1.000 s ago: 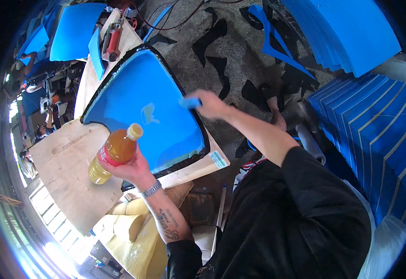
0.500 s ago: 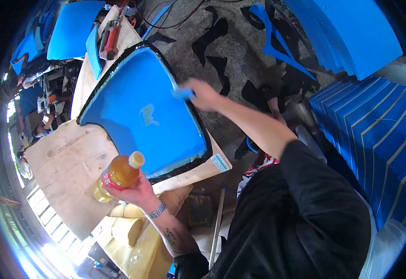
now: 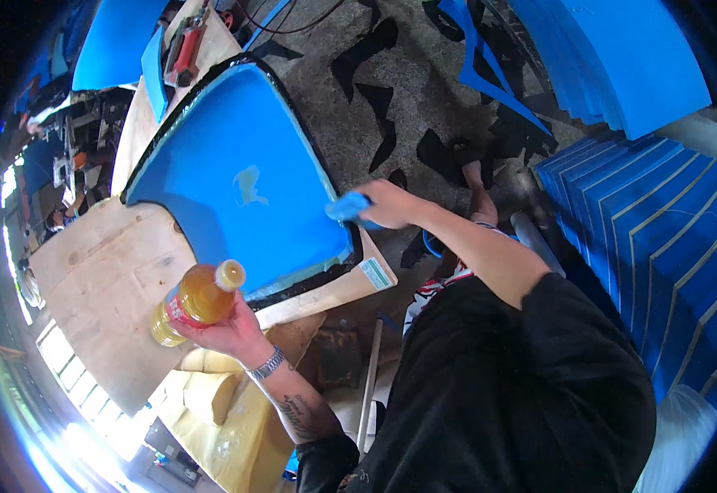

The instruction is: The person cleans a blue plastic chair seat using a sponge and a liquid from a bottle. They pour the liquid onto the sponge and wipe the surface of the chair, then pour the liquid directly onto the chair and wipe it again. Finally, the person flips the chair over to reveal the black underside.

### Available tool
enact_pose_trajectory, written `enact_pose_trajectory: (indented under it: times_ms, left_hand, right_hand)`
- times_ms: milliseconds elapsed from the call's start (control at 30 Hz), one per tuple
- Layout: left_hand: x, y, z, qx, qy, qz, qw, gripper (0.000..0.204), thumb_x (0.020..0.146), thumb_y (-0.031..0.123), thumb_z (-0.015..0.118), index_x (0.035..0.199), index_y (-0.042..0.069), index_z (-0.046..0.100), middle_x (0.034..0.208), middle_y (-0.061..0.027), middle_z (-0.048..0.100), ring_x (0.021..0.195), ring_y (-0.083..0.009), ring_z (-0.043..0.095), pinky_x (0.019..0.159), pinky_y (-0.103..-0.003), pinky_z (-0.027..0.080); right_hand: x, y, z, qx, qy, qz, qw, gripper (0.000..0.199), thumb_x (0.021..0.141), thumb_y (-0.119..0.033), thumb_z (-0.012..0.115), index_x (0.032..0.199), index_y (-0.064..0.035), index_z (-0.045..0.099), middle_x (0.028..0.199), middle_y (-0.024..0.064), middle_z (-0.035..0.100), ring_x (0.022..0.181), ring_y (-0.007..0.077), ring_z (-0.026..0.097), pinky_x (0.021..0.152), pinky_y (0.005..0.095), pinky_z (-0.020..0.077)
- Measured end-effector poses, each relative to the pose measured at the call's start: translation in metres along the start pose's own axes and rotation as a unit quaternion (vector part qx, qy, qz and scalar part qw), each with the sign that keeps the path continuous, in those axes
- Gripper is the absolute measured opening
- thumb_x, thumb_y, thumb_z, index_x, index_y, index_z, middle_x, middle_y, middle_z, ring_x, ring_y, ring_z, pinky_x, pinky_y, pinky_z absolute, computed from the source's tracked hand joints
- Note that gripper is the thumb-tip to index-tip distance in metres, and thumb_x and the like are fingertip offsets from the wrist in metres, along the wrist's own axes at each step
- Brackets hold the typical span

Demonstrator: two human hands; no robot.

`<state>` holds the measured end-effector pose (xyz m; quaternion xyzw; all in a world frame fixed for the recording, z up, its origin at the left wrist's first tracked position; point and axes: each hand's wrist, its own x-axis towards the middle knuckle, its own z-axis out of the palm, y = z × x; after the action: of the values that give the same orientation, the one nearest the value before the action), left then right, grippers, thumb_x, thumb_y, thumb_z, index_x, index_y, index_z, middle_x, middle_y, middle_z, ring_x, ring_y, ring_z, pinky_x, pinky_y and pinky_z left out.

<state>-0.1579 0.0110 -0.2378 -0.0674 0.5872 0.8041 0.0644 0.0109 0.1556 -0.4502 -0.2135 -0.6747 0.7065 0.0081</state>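
Holding 1 bottle [image 3: 194, 302] in left fingers [image 3: 204, 335]; amber liquid [image 3: 207, 287] inside.

You've got hard white glare lower L, w/ bluish flare along the rim; daylight enters L side. Floor [image 3: 424, 90] up top ctr is dim. Your R hand [image 3: 390, 205] is slightly blurred. Fisheye bends L edge; corners go black.

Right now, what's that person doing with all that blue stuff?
The person's left hand holds a tilted plastic bottle of amber liquid. The right hand grips a small blue piece at the right edge of a blue panel with a black border. The panel lies on a pale wooden board, and a stack of blue sheets sits off to the right.
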Motion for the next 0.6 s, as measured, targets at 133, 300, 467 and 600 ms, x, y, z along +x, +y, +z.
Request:
enact_pose_trajectory:
  times_ms: [133, 300, 467, 600]
  left_hand:
    - [-0.001, 0.017, -0.016, -0.022, 0.011, -0.003, 1.0, 0.063, 0.08, 0.048, 0.06, 0.127, 0.011, 0.041, 0.124, -0.0137, 0.05, 0.116, -0.0334, 0.048, 0.097, -0.052, 0.04]
    - [-0.001, 0.05, -0.037, -0.068, -0.013, 0.012, 0.997, 0.059, 0.08, 0.048, 0.06, 0.123, 0.01, 0.044, 0.12, -0.0143, 0.052, 0.113, -0.0337, 0.05, 0.096, -0.052, 0.041]
    - [-0.003, 0.061, -0.061, -0.067, -0.024, 0.033, 0.997, 0.059, 0.082, 0.05, 0.057, 0.121, 0.008, 0.045, 0.116, -0.015, 0.054, 0.11, -0.0349, 0.052, 0.095, -0.056, 0.04]
    - [-0.006, 0.065, -0.081, -0.086, -0.06, 0.027, 0.994, 0.037, 0.082, 0.037, 0.059, 0.108, 0.011, 0.054, 0.111, -0.0088, 0.058, 0.107, -0.0278, 0.055, 0.095, -0.048, 0.044]
  right_hand:
    - [-0.079, 0.008, -0.007, 0.288, -0.018, 0.05, 0.956, 0.042, 0.071, -0.014, 0.063, 0.112, -0.0037, 0.058, 0.098, 0.0108, 0.065, 0.091, 0.0168, 0.06, 0.084, 0.0338, 0.0451]
    - [-0.106, -0.022, 0.089, 0.033, -0.305, 0.005, 0.952, 0.054, 0.071, -0.02, 0.06, 0.123, -0.0099, 0.051, 0.11, 0.0173, 0.06, 0.104, 0.0297, 0.056, 0.093, 0.0371, 0.0419]
    - [-0.03, -0.01, 0.203, 0.151, -0.054, 0.034, 0.986, 0.042, 0.075, -0.016, 0.059, 0.114, -0.0004, 0.053, 0.109, 0.0201, 0.058, 0.103, 0.0326, 0.055, 0.091, 0.0386, 0.0412]
    - [-0.014, 0.01, 0.228, 0.166, 0.062, -0.059, 0.982, 0.035, 0.075, -0.011, 0.059, 0.108, 0.0007, 0.056, 0.102, 0.0197, 0.059, 0.1, 0.0309, 0.056, 0.088, 0.038, 0.0421]
